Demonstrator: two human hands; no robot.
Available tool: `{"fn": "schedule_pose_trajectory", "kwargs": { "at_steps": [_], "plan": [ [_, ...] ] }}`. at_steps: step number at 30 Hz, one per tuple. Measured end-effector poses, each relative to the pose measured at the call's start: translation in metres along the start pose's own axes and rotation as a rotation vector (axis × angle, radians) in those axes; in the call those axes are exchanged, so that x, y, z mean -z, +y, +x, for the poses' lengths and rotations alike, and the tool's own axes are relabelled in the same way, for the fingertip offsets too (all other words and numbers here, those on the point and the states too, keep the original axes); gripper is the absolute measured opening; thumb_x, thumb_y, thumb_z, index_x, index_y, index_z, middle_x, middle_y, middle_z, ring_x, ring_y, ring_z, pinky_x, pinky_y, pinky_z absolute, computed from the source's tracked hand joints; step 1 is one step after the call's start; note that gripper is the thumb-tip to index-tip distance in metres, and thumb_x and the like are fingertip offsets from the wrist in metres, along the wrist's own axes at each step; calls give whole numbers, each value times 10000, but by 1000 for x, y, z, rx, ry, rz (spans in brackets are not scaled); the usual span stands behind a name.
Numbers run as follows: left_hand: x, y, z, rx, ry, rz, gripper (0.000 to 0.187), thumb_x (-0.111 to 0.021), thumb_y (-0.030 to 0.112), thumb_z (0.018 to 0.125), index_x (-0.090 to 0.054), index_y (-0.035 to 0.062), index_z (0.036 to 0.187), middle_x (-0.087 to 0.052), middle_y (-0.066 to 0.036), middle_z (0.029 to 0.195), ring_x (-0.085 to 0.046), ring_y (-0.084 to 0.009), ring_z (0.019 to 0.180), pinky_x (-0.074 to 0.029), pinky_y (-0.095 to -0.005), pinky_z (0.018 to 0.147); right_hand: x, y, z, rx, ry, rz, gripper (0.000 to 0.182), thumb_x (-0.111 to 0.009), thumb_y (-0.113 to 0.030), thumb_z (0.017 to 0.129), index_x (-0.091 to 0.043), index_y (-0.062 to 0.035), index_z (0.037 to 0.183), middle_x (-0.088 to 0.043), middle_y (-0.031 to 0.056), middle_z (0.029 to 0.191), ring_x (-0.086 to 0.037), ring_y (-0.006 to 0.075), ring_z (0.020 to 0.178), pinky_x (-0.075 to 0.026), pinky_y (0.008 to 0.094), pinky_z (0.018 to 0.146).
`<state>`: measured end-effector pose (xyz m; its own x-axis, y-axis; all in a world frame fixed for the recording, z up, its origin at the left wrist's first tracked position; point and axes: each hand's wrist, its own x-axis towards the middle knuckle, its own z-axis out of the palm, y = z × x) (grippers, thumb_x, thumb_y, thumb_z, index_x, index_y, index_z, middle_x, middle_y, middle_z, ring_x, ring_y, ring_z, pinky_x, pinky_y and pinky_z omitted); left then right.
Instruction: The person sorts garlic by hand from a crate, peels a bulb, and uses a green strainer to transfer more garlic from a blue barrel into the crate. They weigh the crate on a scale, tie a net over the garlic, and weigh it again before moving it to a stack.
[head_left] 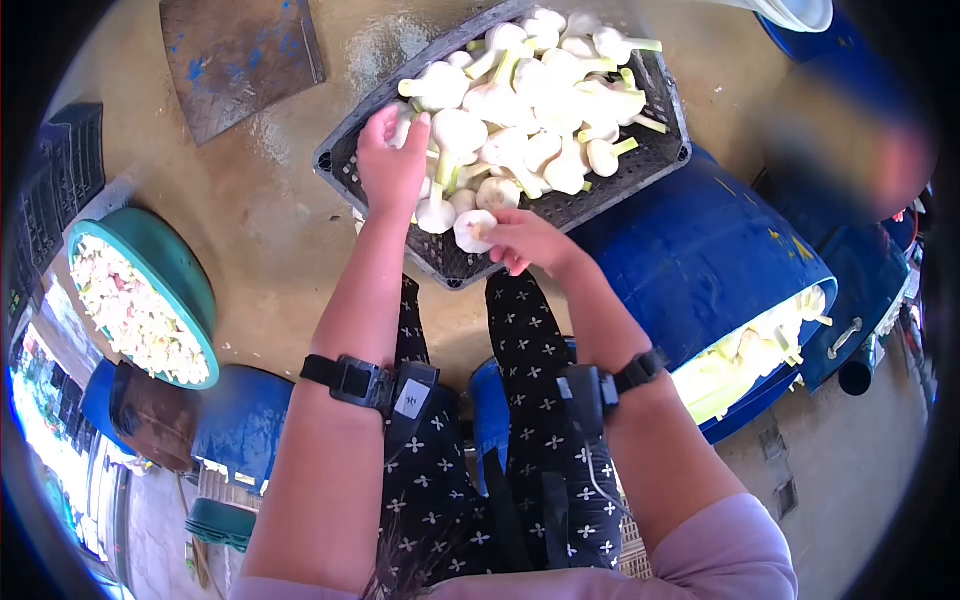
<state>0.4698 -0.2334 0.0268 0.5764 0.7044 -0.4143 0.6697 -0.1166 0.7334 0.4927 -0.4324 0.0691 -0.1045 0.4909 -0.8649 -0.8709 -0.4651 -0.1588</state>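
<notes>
A black plastic crate (625, 183) full of white garlic bulbs (545, 85) with short cut green stems lies in front of me. My right hand (530, 242) pinches a garlic bulb (473, 231) at the crate's near corner, its flat round side facing up. Over the left side of the crate, my left hand (392, 168) has thumb and fingers apart, with a white bulb (403, 127) showing between them. Its fingertips are right at that bulb. Both wrists wear strapped black devices.
At the left stands a teal basin (185, 265) of small whitish pieces. On the right, a blue barrel (690, 260) lies tipped, pale green-white stalks (735, 365) at its mouth. A stained board (240, 60) lies at the upper left. Blue containers (243, 420) stand lower left.
</notes>
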Motion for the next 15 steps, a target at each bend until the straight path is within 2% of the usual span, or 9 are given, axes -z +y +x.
{"fn": "schedule_pose_trajectory", "kwargs": {
  "at_steps": [2, 3, 4, 6, 7, 8, 12, 14, 15],
  "plan": [
    [-5, 17, 8, -39, 22, -29, 457, -686, 310, 738, -571, -15, 1037, -592, -147, 985, -575, -244, 908, -453, -343, 815, -8, 10, 12, -95, 373, -416, 292, -565, -204, 786, -619, -66, 1038, -537, 17, 575, -553, 100, 511, -466, 271, 475],
    [-8, 27, 12, 38, 19, -20, 443, -690, 302, 733, -572, -13, 1021, -601, -131, 944, -582, -236, 865, -459, -341, 786, -12, 12, 15, -121, 501, -517, 236, -551, -188, 784, -638, -68, 967, -589, 78, 651, -625, 186, 616, -502, 322, 558],
    [-12, 35, 16, 115, 15, -11, 429, -695, 294, 728, -572, -10, 1006, -609, -115, 903, -589, -229, 821, -466, -340, 756, -17, 18, 17, -124, 501, -511, 236, -551, -188, 784, -638, -68, 967, -589, 78, 651, -625, 186, 616, -502, 322, 558],
    [-18, 43, 21, 141, 85, 31, 363, -693, 278, 728, -592, -11, 922, -612, -87, 785, -591, -205, 738, -468, -333, 706, -25, 29, 18, 145, 867, -987, 199, -553, -173, 780, -643, -81, 931, -623, 129, 817, -626, 286, 735, -505, 373, 647],
    [-20, 42, 23, 203, 109, -50, 336, -687, 275, 731, -598, -15, 875, -611, -86, 746, -591, -200, 715, -469, -333, 697, -28, 25, 18, 194, 946, -880, 172, -564, -178, 782, -641, -87, 906, -609, 150, 904, -599, 339, 808, -490, 408, 704],
    [-21, 40, 24, 265, 136, -133, 315, -681, 272, 735, -604, -19, 828, -610, -85, 707, -591, -195, 691, -469, -334, 688, -28, 18, 16, 191, 946, -882, 172, -564, -178, 782, -641, -87, 906, -609, 150, 904, -599, 339, 808, -490, 408, 704],
    [3, -1, 8, 169, 214, -32, 283, -666, 239, 751, -620, -33, 816, -625, -100, 690, -598, -202, 671, -474, -333, 680, -30, -43, 9, 614, 1126, -678, 163, -559, -177, 787, -649, -84, 885, -604, 126, 833, -590, 313, 728, -485, 406, 683],
    [18, -29, 3, 277, 113, 109, 247, -614, 198, 795, -632, -27, 895, -654, -142, 781, -623, -236, 732, -478, -336, 698, -23, -79, 17, 943, 1261, -980, 150, -574, -162, 763, -657, -92, 866, -604, 105, 820, -579, 293, 755, -486, 387, 674],
    [18, -29, 4, 275, 113, 110, 247, -614, 198, 795, -632, -27, 895, -654, -142, 781, -623, -236, 732, -478, -336, 698, -19, -97, 23, 992, 1182, -1106, 157, -580, -156, 748, -662, -103, 870, -606, 95, 827, -576, 284, 795, -488, 378, 682]
  ]
}}
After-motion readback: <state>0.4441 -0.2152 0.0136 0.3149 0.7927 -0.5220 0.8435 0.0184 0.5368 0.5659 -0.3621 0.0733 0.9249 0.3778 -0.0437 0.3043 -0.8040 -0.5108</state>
